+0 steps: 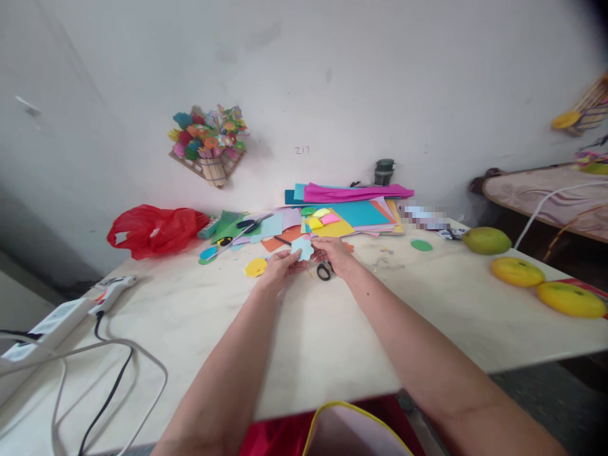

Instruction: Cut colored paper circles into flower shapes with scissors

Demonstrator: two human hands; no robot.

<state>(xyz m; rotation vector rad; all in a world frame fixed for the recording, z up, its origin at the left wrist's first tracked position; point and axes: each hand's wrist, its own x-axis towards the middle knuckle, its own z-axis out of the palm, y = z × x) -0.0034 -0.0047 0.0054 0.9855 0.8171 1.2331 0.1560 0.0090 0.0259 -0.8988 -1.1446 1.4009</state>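
A light blue paper flower [303, 249] with a scalloped edge is held just above the table. My left hand [284, 265] pinches its lower left side, thumb on top. My right hand [335, 253] has its closed fingers at the flower's right edge. Below the hands lie black-handled scissors [323, 272], partly hidden by my right hand. A yellow paper flower [255, 267] rests left of my left hand. Behind the blue flower, a dark, thin stick-like thing [283, 240] shows in part.
Coloured paper sheets [368, 214] are piled by the wall, with another pair of scissors [249, 224] at left. A red plastic bag [154, 231] sits back left. Power strips [52, 323] and cables occupy the left side. Mango-like fruits [517, 271] lie at right, near a green paper circle [421, 245].
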